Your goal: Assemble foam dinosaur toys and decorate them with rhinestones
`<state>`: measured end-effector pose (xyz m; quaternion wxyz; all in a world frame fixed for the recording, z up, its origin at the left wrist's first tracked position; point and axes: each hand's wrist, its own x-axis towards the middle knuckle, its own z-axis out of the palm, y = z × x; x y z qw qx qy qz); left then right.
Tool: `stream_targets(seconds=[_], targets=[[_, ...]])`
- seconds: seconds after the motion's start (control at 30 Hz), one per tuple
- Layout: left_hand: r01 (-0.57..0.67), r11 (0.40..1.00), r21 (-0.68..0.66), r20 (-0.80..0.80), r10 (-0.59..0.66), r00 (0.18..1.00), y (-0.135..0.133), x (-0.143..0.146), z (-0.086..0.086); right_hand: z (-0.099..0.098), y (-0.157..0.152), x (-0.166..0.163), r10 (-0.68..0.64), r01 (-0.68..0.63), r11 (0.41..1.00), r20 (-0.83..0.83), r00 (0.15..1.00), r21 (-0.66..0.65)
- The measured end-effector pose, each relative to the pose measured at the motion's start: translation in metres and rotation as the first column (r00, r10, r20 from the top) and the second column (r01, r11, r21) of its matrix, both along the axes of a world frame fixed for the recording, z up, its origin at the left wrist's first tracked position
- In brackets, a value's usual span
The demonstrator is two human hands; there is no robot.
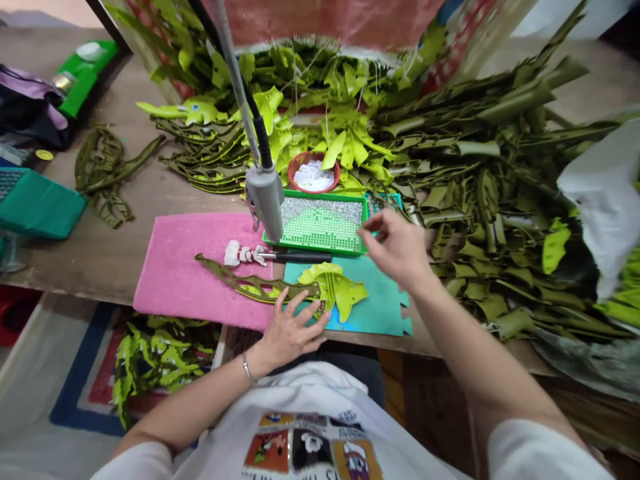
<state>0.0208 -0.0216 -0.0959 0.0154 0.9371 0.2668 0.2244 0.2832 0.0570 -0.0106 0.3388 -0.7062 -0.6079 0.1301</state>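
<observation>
My left hand [294, 327] lies flat with fingers spread on the near end of a long olive-green plastic piece [250, 285], which rests across a pink cloth [185, 267] and a teal mat [380, 303]. A lime-green leaf-shaped piece [336, 285] sits at that piece's right end. My right hand [395, 243] hovers by the right edge of a green tray [320, 230] that carries small silver bits; its thumb and fingers are pinched together, and anything between them is too small to see. A black-handled tool [295, 256] with a white wrapped tip lies in front of the tray.
A grey tool head [265, 197] hangs on a cable over the tray's left side. A red bowl [314, 175] of white pieces stands behind it. Heaps of olive and lime plastic parts [490, 193] fill the back and right. A teal box [35, 203] stands at left.
</observation>
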Motion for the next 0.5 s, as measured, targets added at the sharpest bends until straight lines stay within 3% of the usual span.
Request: stream_targets(seconds=[0.13, 0.23, 0.37, 0.5], targets=[[0.023, 1.000, -0.014, 0.045, -0.022, 0.999, 0.004, -0.003, 0.001, -0.003, 0.105, 0.036, -0.113, 0.095, 0.987, 0.146, 0.983, 0.127], [0.013, 0.999, -0.032, 0.066, -0.011, 0.998, 0.004, -0.002, 0.001, -0.015, 0.159, 0.051, -0.210, 0.188, 0.977, 0.312, 0.927, 0.099], [0.015, 0.999, -0.049, 0.109, -0.010, 0.994, 0.004, -0.001, 0.000, -0.016, 0.181, 0.053, -0.230, 0.247, 0.969, 0.439, 0.869, 0.019], [0.023, 0.998, -0.059, 0.105, -0.016, 0.994, 0.003, -0.001, 0.000, 0.012, 0.174, 0.056, -0.237, 0.234, 0.971, 0.340, 0.910, 0.051]])
